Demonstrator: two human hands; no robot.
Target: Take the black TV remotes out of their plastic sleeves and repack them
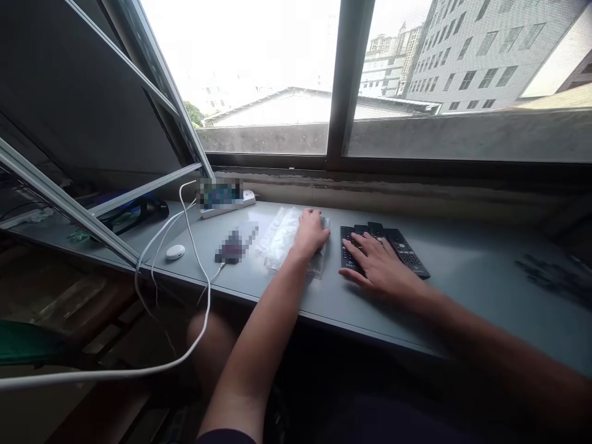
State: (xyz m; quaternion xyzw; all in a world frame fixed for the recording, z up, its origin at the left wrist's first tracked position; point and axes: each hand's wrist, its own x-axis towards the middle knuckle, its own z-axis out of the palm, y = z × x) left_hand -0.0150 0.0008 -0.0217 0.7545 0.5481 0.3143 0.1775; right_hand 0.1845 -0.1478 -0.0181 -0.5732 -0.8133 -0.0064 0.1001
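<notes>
Black remote controls [407,250], several of them, lie side by side on the grey desk. My right hand [379,262] rests over them with its fingers spread, covering part of their buttons. To the left is a stack of clear plastic bags [282,237]. My left hand [312,233] lies on the right part of this stack, fingers apart and thumb toward the remotes. Its fingertips touch the bags, and I see nothing lifted in it.
Left of the bags, a blurred-out phone-like device [230,248] has a white cable [208,290] plugged in. A round white object [175,251] and a white power strip [250,197] sit farther left. A metal frame [171,105] slants across the left. Something dark [555,277] lies at right.
</notes>
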